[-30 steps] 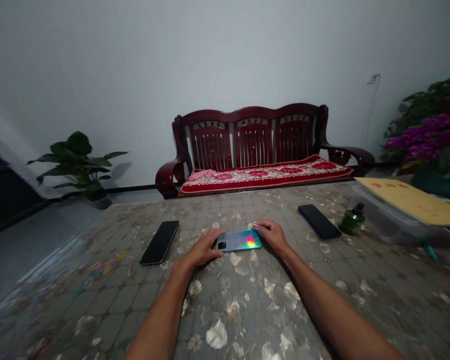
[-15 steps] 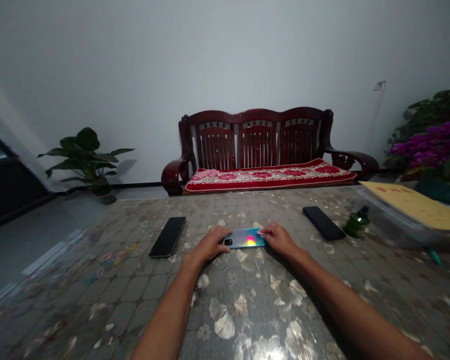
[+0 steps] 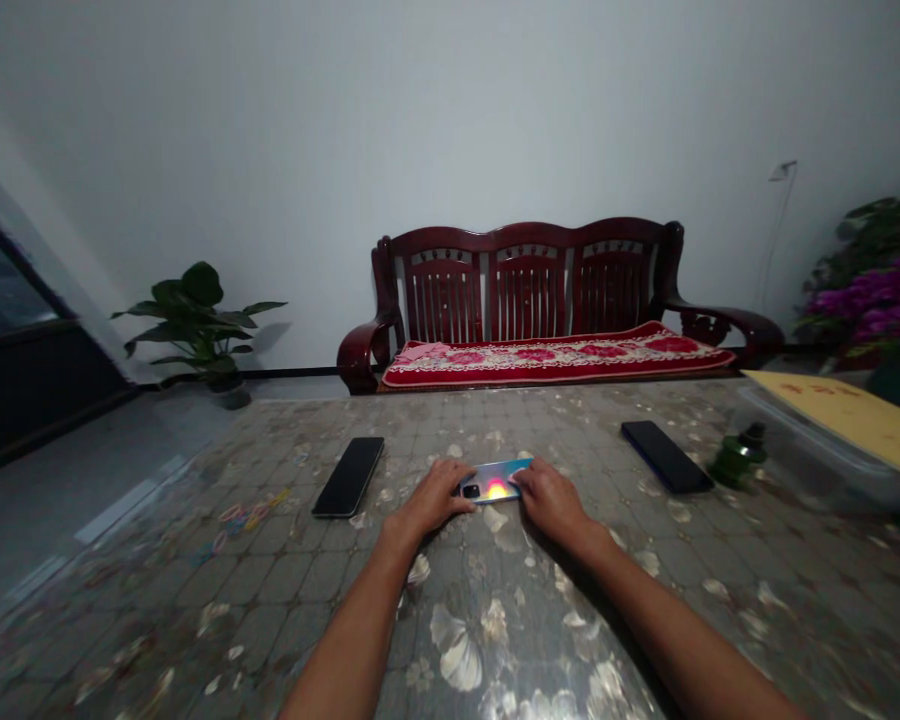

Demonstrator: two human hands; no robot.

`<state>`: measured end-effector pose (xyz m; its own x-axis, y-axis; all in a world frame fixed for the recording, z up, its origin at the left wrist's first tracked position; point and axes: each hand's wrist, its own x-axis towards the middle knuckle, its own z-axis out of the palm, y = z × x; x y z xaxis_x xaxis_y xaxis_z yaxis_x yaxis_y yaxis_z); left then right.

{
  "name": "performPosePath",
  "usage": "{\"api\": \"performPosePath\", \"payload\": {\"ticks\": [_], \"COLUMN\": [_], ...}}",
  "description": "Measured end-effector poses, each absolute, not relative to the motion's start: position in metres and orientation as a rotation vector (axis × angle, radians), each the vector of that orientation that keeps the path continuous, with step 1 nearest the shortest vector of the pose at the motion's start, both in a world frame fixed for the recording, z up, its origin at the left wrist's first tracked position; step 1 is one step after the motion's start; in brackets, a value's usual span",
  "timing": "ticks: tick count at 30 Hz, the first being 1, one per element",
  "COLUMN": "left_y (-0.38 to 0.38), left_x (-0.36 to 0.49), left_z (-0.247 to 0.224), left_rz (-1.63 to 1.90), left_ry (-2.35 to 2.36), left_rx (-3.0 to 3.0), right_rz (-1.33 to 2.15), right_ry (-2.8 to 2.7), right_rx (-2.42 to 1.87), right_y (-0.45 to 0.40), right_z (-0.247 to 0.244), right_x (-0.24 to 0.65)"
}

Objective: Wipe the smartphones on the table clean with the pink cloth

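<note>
A smartphone [image 3: 499, 482] with a shiny silver-blue back lies face down on the patterned tabletop, its camera block at the left end and a bright yellow-pink reflection near the middle. My left hand [image 3: 444, 490] grips its left end, thumb along the near edge and fingers at the far edge. At the right end, my right hand [image 3: 551, 495] is closed round the phone, with the thumb on its back. Something small and whitish shows by that thumb; I cannot make out what it is.
Dark phones lie screen up, one at left [image 3: 349, 477] and one at right [image 3: 665, 456]. Beyond the right one stand a green bottle [image 3: 739, 457] and a clear plastic box [image 3: 802, 450] under a yellow sheet [image 3: 844, 410]. Coloured scissors-like shapes [image 3: 251, 512] lie left. A wooden bench [image 3: 525, 290] stands behind.
The view has shifted slightly left, so things sit further right. My right hand has moved inward over the phone's right end, and its thumb now lies on the back. My left hand keeps its grip.
</note>
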<state>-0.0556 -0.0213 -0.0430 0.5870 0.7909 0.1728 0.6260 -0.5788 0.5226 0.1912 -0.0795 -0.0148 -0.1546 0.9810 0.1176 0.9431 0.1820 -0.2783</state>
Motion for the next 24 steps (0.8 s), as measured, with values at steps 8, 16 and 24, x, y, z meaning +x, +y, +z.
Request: {"api": "performPosePath", "payload": {"ticks": [8, 16, 24], "left_y": [-0.019, -0.019, -0.023], "left_x": [-0.055, -0.055, -0.052], "left_z": [-0.046, -0.05, -0.043], "left_rz": [0.565, 0.587, 0.527], "left_ry": [1.195, 1.225, 1.236], "left_rx": [2.362, 2.379, 2.4], "right_rz": [0.16, 0.184, 0.117], "right_ry": [-2.125, -2.263, -2.201], "right_rx": [-1.949, -1.689, -1.798], "right_y": [-0.077, -0.079, -0.075], "right_z": [-0.014, -0.022, -0.017], "right_x": [0.204, 0.145, 0.169]}}
